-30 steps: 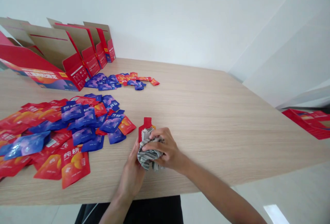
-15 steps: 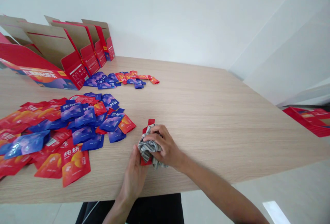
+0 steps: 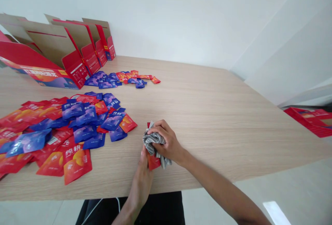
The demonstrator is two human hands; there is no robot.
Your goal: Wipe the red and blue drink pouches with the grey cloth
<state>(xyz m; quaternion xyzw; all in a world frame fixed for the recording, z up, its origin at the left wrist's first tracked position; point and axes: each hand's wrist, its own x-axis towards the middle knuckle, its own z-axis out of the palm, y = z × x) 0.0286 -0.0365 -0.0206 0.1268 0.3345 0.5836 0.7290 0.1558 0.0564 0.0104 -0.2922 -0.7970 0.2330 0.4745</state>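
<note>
Near the table's front edge, a red-and-orange pouch [image 3: 153, 162] is held along its left side by my left hand [image 3: 142, 176]. The thumb lies against the pouch, while the other fingers are mostly hidden beneath or behind it. A crumpled grey striped cloth [image 3: 154, 139] is bunched in the curled fingers of my right hand [image 3: 171, 143] and presses on the front of the pouch. It covers most of the pouch, leaving a bit of the top and the lower corner visible.
Left of my hands lies a heap of red and blue pouches [image 3: 85, 116]. Smaller pouches [image 3: 129, 76] lie behind it on the wooden table [image 3: 220, 121]. Several open red cartons [image 3: 52, 69] stand at the back left. Another red box [image 3: 311, 118] is beyond the right edge.
Both hands have shifted slightly right with the pouch and cloth. The cloth has moved up the pouch, and more of the pouch's lower orange part shows.
</note>
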